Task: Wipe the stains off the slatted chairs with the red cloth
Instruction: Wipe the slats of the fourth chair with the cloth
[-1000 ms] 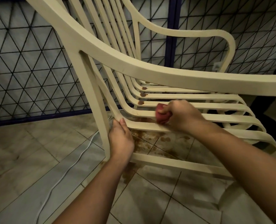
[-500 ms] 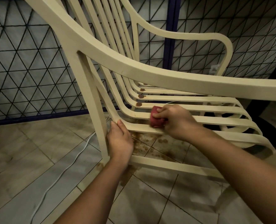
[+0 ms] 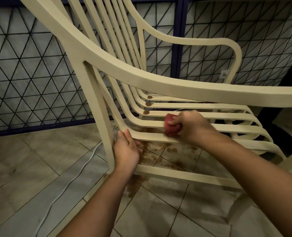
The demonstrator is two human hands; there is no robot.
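On the near seat slats of the cream slatted chair [image 3: 141, 79], the right hand [image 3: 189, 128] clenches the bunched red cloth [image 3: 170, 124] against a slat, while the left hand [image 3: 125, 150] grasps the frame, likely steadying it against the rubbing.

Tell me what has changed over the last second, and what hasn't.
Little has changed. The right hand, its grip closed on the red cloth, has slid slightly along the seat slat, towards the chair's back. The left hand keeps its hold on the chair leg. Three brown stains on the farther slats remain unwiped, and the white cable and the floor stains are unchanged.
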